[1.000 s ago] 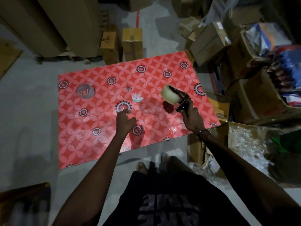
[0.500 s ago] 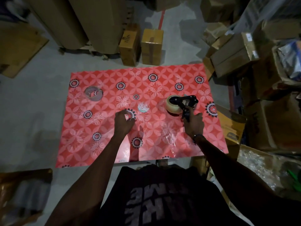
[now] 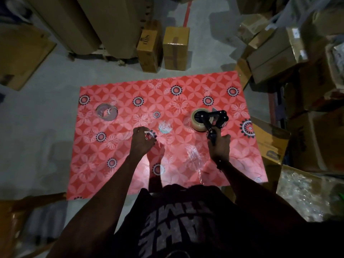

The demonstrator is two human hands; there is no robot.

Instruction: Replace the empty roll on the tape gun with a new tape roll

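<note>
Tape gun (image 3: pixel 214 121): black frame, now set down on the red patterned surface (image 3: pixel 115 175) toward its right side; a second ago it was held raised above the cloth, so it has been lowered and rests there; right hand (image 3: pixel 219 146) wrapped closed around the handle, grip not released.
New tape roll (image 3: pixel 199 122): pale, full, seated on the gun's hub; judged already mounted.
Empty roll (image 3: pixel 107 114): thin, near-transparent ring, lying flat at the far left of the surface, well apart from the gun; position unchanged across the last second.
Left hand (image 3: pixel 142 140): hovering low over the middle of the surface, fingers curled loosely inward, holding nothing that can be made out; roughly where it was before.
Clear film (image 3: pixel 193 157): crumpled scrap, near the right wrist.
Small white-and-teal item (image 3: pixel 164 127): between the hands; identity unclear.
Assessment: swap appears essentially done; threading of the tape end past the blade cannot be confirmed from this height.
</note>
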